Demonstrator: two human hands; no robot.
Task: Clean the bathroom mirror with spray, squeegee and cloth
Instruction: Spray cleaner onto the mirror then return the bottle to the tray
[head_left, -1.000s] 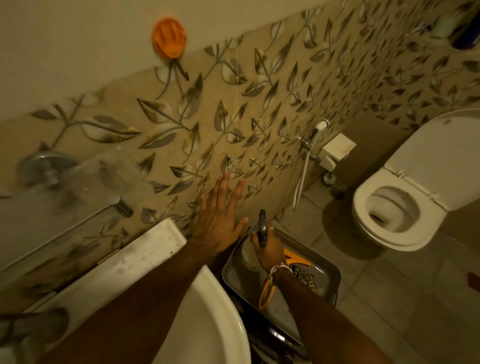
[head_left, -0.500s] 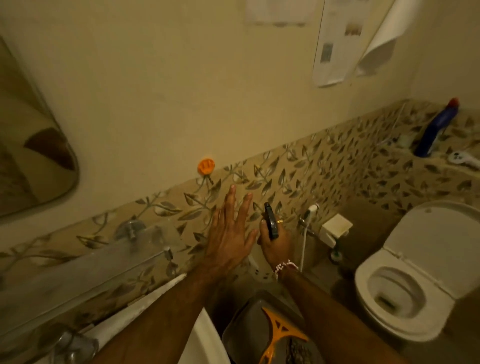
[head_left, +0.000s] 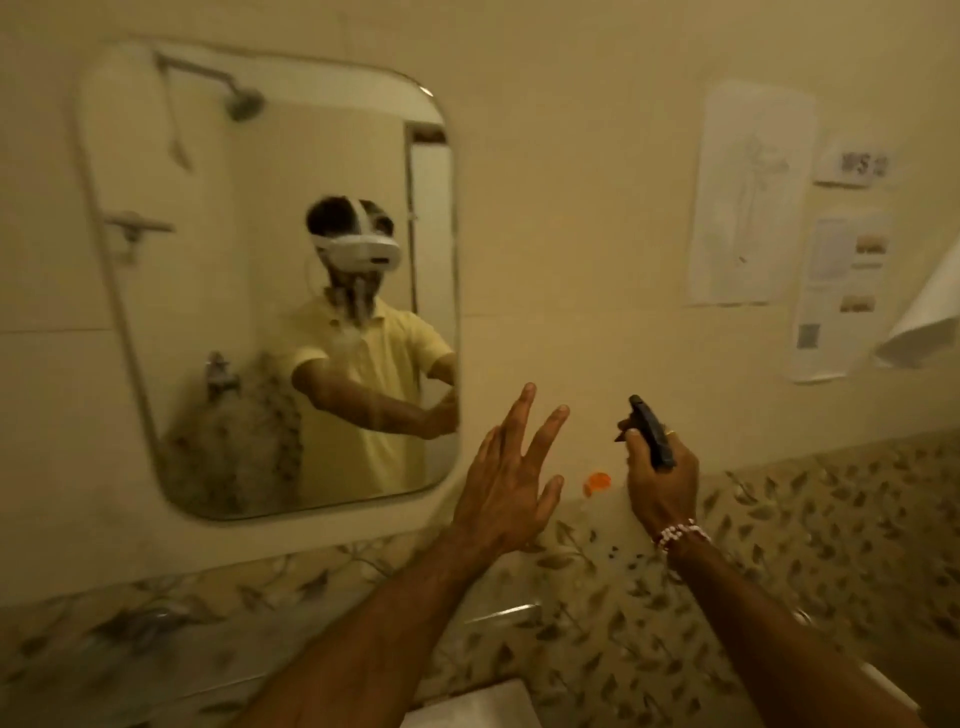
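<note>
The rounded rectangular mirror (head_left: 208, 208) hangs on the cream wall at the upper left, with some foamy streaks near its middle. My right hand (head_left: 660, 478) is shut on a spray bottle with a dark trigger head (head_left: 649, 428), held up right of the mirror's lower right corner, nozzle pointing left. My left hand (head_left: 509, 483) is raised beside it with fingers spread, holding nothing, just below and right of the mirror's corner. The squeegee and cloth are out of view.
Leaf-patterned tiles (head_left: 779, 545) run along the wall below. An orange hook (head_left: 596, 482) sits on the wall between my hands. Paper sheets (head_left: 748, 197) are taped at the right. A white basin edge (head_left: 478, 706) shows at the bottom.
My view has swung up from the tray and toilet to the mirror. My right hand lifted the spray bottle out of the tray up to mirror height; my left hand rose with it.
</note>
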